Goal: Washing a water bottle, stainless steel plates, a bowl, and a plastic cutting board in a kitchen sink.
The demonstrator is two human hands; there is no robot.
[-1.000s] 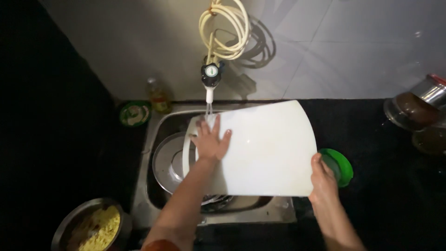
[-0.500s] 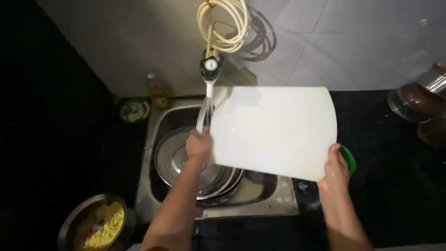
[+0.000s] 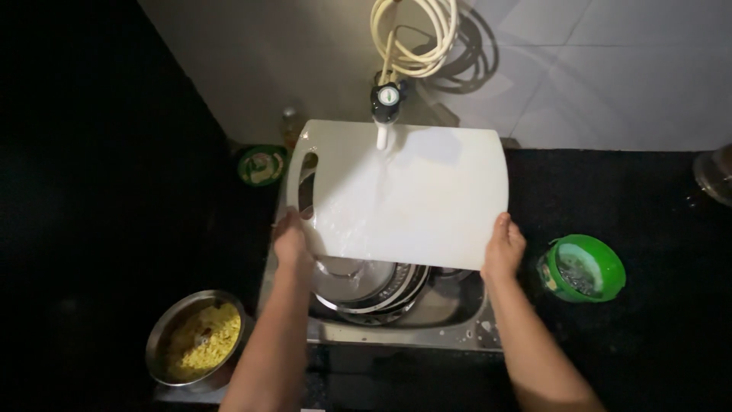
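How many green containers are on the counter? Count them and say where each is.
2. One small green container sits left of the sink, behind the white cutting board's handle end. One green container stands right of the sink by the right hand. Others may be hidden.

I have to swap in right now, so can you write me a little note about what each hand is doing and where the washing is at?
Left hand: grips the white cutting board at its lower left corner.
Right hand: grips its lower right corner.
Board: held over the sink, tap water running down its face.
Done: board face is wet.
Left: steel dishes lie in the sink, unwashed as far as I can tell.
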